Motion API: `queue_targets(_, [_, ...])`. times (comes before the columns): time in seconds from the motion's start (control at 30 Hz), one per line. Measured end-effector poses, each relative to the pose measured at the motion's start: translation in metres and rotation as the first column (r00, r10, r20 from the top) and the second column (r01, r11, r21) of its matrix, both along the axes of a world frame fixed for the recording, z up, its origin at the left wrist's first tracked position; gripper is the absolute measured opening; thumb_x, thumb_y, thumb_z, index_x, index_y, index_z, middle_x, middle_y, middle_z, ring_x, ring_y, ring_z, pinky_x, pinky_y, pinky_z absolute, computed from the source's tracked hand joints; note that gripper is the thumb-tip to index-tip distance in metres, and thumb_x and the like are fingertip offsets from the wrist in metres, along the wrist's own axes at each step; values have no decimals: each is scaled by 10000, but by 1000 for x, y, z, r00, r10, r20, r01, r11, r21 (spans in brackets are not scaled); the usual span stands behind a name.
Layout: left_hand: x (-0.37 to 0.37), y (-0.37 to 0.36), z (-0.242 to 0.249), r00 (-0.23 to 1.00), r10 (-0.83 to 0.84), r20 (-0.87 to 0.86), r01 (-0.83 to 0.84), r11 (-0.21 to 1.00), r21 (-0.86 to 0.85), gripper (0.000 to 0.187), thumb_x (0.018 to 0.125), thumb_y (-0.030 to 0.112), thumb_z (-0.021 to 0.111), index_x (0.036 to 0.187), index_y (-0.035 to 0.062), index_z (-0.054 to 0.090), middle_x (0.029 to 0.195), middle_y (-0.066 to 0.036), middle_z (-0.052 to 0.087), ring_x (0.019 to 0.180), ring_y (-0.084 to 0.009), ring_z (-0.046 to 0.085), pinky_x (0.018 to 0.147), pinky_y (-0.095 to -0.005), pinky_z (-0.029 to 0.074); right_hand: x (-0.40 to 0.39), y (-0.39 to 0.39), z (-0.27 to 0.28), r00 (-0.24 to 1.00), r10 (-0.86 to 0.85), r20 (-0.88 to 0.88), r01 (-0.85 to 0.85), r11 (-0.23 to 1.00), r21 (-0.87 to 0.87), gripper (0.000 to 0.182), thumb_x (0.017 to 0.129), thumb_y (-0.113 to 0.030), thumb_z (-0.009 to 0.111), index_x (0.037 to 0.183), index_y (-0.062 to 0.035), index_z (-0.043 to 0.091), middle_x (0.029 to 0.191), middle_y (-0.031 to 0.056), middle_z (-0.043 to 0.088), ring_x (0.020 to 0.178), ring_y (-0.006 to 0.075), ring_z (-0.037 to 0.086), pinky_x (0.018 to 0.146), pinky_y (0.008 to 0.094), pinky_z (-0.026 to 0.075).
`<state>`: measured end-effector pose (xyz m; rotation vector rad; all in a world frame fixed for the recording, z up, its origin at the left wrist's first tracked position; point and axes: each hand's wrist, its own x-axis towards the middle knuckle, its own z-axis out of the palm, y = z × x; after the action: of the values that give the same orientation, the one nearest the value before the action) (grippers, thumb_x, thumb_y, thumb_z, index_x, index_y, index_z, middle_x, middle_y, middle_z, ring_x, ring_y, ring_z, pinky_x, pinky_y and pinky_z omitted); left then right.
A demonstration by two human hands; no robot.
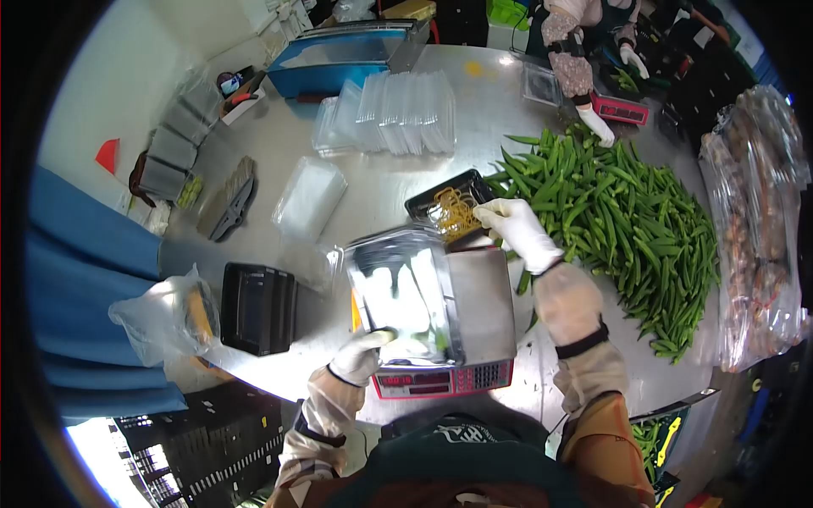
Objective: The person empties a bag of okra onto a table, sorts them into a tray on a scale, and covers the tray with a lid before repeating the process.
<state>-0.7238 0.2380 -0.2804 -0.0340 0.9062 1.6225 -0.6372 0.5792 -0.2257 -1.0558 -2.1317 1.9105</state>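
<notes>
My left hand point(359, 356), in a white glove, grips the near edge of a clear-lidded black tray point(405, 296). Glare on the lid hides much of the contents, though some green shows through. The tray is tilted above the left part of a red digital scale point(483, 296). My right hand point(520, 232), also gloved, has its fingertips pinched together at the rubber bands point(454, 212) in a small black tray point(417, 206). Beside that hand spreads a large heap of okra point(610, 229).
Stacked clear lids point(406, 114) and a pack of clear film point(310, 199) lie behind. Black trays point(258, 309) stand at left, near a plastic bag point(165, 313). A brush point(233, 203) rests farther left. Across the table, a co-worker's gloved hand point(597, 125) touches the okra near another scale point(621, 108).
</notes>
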Motion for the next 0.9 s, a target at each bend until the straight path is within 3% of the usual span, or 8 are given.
queue_targets(0.07, [-24, -5, -3, 994, 82, 79, -94, 981, 169, 479, 817, 112, 643, 1231, -97, 522, 1133, -228, 643, 991, -335, 657, 895, -438, 538, -36, 25, -80, 999, -29, -24, 37, 882, 471, 175, 854, -223, 708, 927, -67, 740, 820, 112, 723, 751, 224, 688, 733, 337, 522])
queue_targets(0.13, [-42, -8, -3, 956, 266, 120, -283, 948, 149, 529, 768, 102, 650, 1238, -94, 505, 1077, -266, 647, 958, -434, 657, 893, -549, 531, -67, 32, -119, 983, 0, 182, -114, 781, 614, 193, 810, -274, 712, 921, -121, 754, 856, 125, 711, 824, 341, 676, 792, 407, 533])
queue_targets(0.3, [-71, -19, -29, 933, 327, 152, -357, 898, 259, 460, 758, 82, 622, 1186, -75, 562, 1043, -277, 649, 900, -451, 659, 829, -602, 536, -101, 40, -196, 925, -5, 381, -322, 521, 791, 134, 833, -203, 628, 827, -120, 734, 879, 130, 666, 787, 331, 688, 723, 431, 549])
queue_targets(0.43, [-72, -3, -22, 939, 300, 167, -338, 893, 297, 592, 771, 107, 648, 1322, -43, 491, 1250, -222, 599, 1100, -410, 609, 956, -572, 489, -96, 45, -163, 973, -108, 206, -149, 387, 910, 204, 876, -171, 536, 776, -93, 696, 853, 138, 668, 756, 317, 695, 680, 422, 557])
queue_targets(0.67, [-51, 39, -7, 924, 352, 149, -380, 888, 259, 547, 773, 106, 650, 1278, -54, 514, 1190, -222, 622, 1048, -390, 637, 916, -558, 530, -85, 26, -94, 997, -75, 19, 46, 768, 638, 115, 903, -176, 579, 954, -82, 621, 864, 225, 668, 836, 411, 647, 762, 463, 520])
queue_targets(0.73, [-52, 43, -7, 948, 281, 150, -315, 900, 301, 602, 790, 126, 680, 1338, -24, 485, 1264, -203, 601, 1119, -374, 612, 971, -554, 497, -71, -3, -56, 984, 59, -167, 51, 807, 588, 125, 895, -134, 624, 978, -54, 673, 860, 177, 703, 783, 336, 678, 747, 394, 526])
queue_targets(0.87, [-42, 52, -8, 957, 261, 128, -287, 915, 284, 588, 789, 124, 683, 1325, -25, 490, 1251, -204, 605, 1103, -375, 623, 962, -553, 508, -36, -64, -17, 870, 196, -452, -325, 918, -228, 174, 888, -66, 646, 1050, -14, 678, 935, 100, 720, 814, 142, 653, 763, 287, 507])
queue_targets(0.9, [-39, 51, -12, 955, 262, 136, -291, 917, 274, 589, 787, 123, 684, 1322, -26, 490, 1242, -207, 607, 1094, -376, 627, 950, -553, 518, -22, -73, -3, 867, 233, -441, -285, 957, -53, 177, 911, -55, 637, 1072, 5, 679, 931, 38, 709, 834, 55, 564, 756, 230, 477])
